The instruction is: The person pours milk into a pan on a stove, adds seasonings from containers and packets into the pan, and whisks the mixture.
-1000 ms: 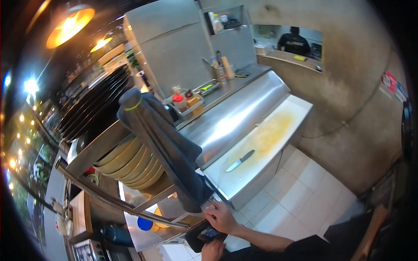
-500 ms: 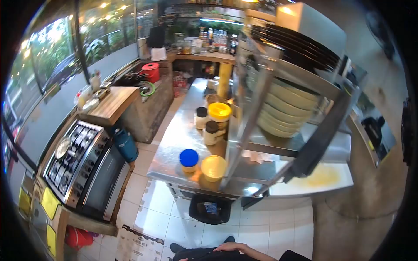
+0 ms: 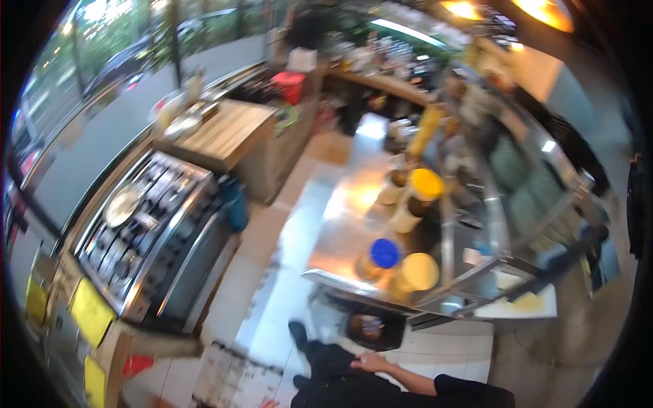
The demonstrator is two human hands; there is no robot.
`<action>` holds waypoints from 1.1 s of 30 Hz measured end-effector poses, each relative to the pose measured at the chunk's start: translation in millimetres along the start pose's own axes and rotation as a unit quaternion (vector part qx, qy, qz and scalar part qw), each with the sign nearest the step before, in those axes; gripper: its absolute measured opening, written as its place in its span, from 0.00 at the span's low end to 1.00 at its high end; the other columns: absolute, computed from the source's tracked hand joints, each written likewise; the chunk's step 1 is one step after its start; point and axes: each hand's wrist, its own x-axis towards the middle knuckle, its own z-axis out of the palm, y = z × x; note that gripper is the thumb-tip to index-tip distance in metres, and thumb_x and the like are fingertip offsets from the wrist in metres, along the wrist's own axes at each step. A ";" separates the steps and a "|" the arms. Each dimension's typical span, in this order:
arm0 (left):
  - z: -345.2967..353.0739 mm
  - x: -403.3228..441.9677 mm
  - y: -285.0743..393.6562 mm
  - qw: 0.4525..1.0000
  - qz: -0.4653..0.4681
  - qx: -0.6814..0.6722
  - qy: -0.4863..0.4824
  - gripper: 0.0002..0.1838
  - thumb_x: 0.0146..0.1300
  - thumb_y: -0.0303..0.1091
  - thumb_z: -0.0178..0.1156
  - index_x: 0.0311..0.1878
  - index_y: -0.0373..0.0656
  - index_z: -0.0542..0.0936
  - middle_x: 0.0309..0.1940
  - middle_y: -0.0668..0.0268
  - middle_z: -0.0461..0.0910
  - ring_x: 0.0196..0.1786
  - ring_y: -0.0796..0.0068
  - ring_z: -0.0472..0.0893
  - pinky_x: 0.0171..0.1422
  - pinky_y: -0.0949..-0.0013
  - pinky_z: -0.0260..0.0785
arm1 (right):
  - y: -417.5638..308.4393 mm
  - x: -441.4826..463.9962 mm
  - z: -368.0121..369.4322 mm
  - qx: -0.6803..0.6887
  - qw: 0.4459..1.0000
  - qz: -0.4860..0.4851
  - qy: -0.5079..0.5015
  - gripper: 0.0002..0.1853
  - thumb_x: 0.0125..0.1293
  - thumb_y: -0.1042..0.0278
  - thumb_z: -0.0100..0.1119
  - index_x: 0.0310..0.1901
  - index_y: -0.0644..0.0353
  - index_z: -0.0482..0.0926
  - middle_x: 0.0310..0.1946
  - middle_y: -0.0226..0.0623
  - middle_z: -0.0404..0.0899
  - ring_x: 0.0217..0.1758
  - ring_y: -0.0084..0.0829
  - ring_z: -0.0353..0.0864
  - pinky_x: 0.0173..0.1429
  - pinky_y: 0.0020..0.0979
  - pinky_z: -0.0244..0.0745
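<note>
My right hand [image 3: 368, 362] hangs in front of my dark trousers [image 3: 326, 370] near the thigh, its fingers loosely apart and slightly blurred, with nothing seen in it. Of my left hand [image 3: 270, 403] only a small part shows at the bottom edge; its fingers are hidden. Beyond my right hand a black bin [image 3: 376, 331] stands below the metal counter [image 3: 333, 251]. On that counter's near end are a tub with a blue lid [image 3: 385, 253] and a tub with a pale yellow lid [image 3: 419, 271]. Neither hand touches them.
A gas stove [image 3: 143, 217] stands at left, beside a wooden-topped counter [image 3: 221, 129] and a blue gas cylinder [image 3: 233, 204]. A metal rack with bowls [image 3: 510, 177] rises at right. Flattened cardboard [image 3: 235, 377] lies on the tiled floor [image 3: 231, 306]. Yellow cloths [image 3: 92, 311] hang at lower left.
The view has swung left and tilted, so the counter and rack sit farther right. My legs are in a stepping pose, and my right hand appears slightly higher in view.
</note>
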 end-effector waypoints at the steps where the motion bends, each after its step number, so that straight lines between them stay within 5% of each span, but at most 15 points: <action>1: 3.2 12.3 -10.3 0.999 -0.031 -0.018 0.006 0.18 0.59 0.39 0.63 0.49 0.39 0.76 0.56 0.51 0.68 0.58 0.51 0.70 0.65 0.55 0.60 | -62.8 -4.2 -31.2 -0.089 0.988 0.003 0.127 0.29 0.55 0.34 0.59 0.45 0.51 0.84 0.44 0.52 0.81 0.51 0.51 0.79 0.54 0.49 0.73; 2: -0.2 23.8 -15.5 0.997 -0.065 -0.035 0.019 0.19 0.58 0.40 0.65 0.49 0.41 0.76 0.57 0.51 0.68 0.59 0.50 0.70 0.67 0.54 0.59 | -81.4 28.4 -47.5 -0.064 0.984 -0.073 0.152 0.23 0.56 0.44 0.62 0.41 0.57 0.84 0.39 0.51 0.81 0.47 0.52 0.80 0.51 0.49 0.75; 4: -28.3 77.2 1.0 0.997 -0.051 -0.027 0.045 0.13 0.64 0.38 0.57 0.44 0.38 0.77 0.36 0.52 0.79 0.38 0.52 0.81 0.42 0.58 0.72 | -149.0 95.4 -81.5 0.035 0.970 -0.134 0.199 0.15 0.60 0.57 0.61 0.39 0.61 0.83 0.33 0.49 0.82 0.37 0.48 0.83 0.42 0.44 0.77; 5: -40.8 94.9 2.7 0.990 -0.138 -0.019 0.019 0.15 0.64 0.40 0.56 0.45 0.38 0.77 0.38 0.50 0.79 0.41 0.50 0.80 0.44 0.57 0.72 | -194.0 127.1 -97.7 0.072 0.950 -0.169 0.253 0.11 0.63 0.63 0.59 0.39 0.62 0.81 0.28 0.45 0.82 0.31 0.41 0.82 0.37 0.35 0.75; 10: -54.5 110.5 -32.5 0.926 -0.357 0.124 -0.019 0.18 0.67 0.44 0.54 0.46 0.37 0.78 0.39 0.47 0.79 0.44 0.47 0.80 0.50 0.52 0.71 | -465.6 252.4 -212.6 0.095 0.878 -0.376 0.279 0.09 0.64 0.67 0.60 0.40 0.64 0.82 0.33 0.42 0.84 0.35 0.31 0.82 0.40 0.31 0.76; 12: -53.9 121.3 -25.2 0.892 -0.442 0.071 -0.063 0.18 0.68 0.45 0.52 0.44 0.37 0.79 0.40 0.47 0.79 0.45 0.47 0.80 0.52 0.51 0.71 | -582.2 276.1 -247.6 0.145 0.817 -0.481 0.283 0.10 0.62 0.67 0.62 0.40 0.64 0.79 0.34 0.45 0.79 0.36 0.39 0.79 0.42 0.35 0.75; 17: -22.7 167.5 -12.4 0.834 -0.516 -0.063 0.187 0.16 0.70 0.40 0.52 0.42 0.34 0.78 0.33 0.44 0.81 0.39 0.49 0.82 0.43 0.57 0.72 | -809.3 366.6 -250.1 -0.021 0.756 -0.592 0.276 0.15 0.62 0.63 0.61 0.44 0.64 0.76 0.41 0.51 0.77 0.42 0.50 0.79 0.46 0.42 0.75; 19: -18.6 191.3 -16.2 0.812 -0.529 -0.081 0.232 0.16 0.70 0.40 0.51 0.42 0.34 0.78 0.32 0.45 0.81 0.38 0.50 0.82 0.43 0.57 0.72 | -850.5 423.4 -217.9 -0.075 0.755 -0.587 0.282 0.16 0.63 0.61 0.59 0.44 0.65 0.76 0.44 0.53 0.76 0.45 0.52 0.79 0.47 0.44 0.76; 21: -23.1 228.5 -26.9 0.792 -0.535 -0.103 0.277 0.16 0.70 0.40 0.51 0.42 0.34 0.78 0.31 0.45 0.80 0.37 0.51 0.82 0.43 0.57 0.72 | -883.1 464.2 -193.9 -0.236 0.835 -0.448 0.216 0.16 0.65 0.59 0.54 0.42 0.67 0.76 0.42 0.57 0.78 0.45 0.56 0.80 0.46 0.47 0.77; 24: -53.7 266.9 -45.0 0.805 -0.509 -0.098 0.289 0.15 0.71 0.38 0.50 0.41 0.35 0.78 0.30 0.47 0.80 0.36 0.54 0.82 0.41 0.59 0.71 | -901.2 488.9 -190.6 -0.333 0.807 -0.475 0.112 0.15 0.63 0.62 0.51 0.39 0.67 0.77 0.37 0.58 0.81 0.42 0.55 0.82 0.44 0.50 0.78; 29: -147.3 397.0 -107.4 0.848 -0.403 -0.077 0.334 0.13 0.70 0.36 0.52 0.39 0.35 0.79 0.29 0.54 0.80 0.33 0.64 0.81 0.39 0.65 0.70 | -936.3 447.2 -241.4 -0.446 0.782 -0.409 0.149 0.13 0.60 0.67 0.49 0.36 0.69 0.77 0.32 0.57 0.82 0.38 0.54 0.83 0.44 0.48 0.78; 32: -195.8 512.6 -119.7 0.870 -0.284 -0.246 0.319 0.14 0.72 0.40 0.51 0.46 0.37 0.77 0.34 0.64 0.81 0.34 0.80 0.77 0.39 0.76 0.69 | -920.7 488.3 -243.9 -0.467 0.740 -0.471 0.114 0.14 0.62 0.64 0.48 0.34 0.68 0.76 0.30 0.59 0.81 0.36 0.56 0.82 0.42 0.51 0.77; 33: -209.7 555.1 -110.0 0.845 -0.296 -0.361 0.260 0.17 0.72 0.44 0.51 0.48 0.39 0.77 0.38 0.63 0.81 0.39 0.79 0.79 0.43 0.76 0.71 | -937.8 466.0 -245.4 -0.442 0.785 -0.425 0.092 0.13 0.62 0.66 0.47 0.34 0.68 0.76 0.30 0.60 0.80 0.35 0.57 0.82 0.42 0.53 0.76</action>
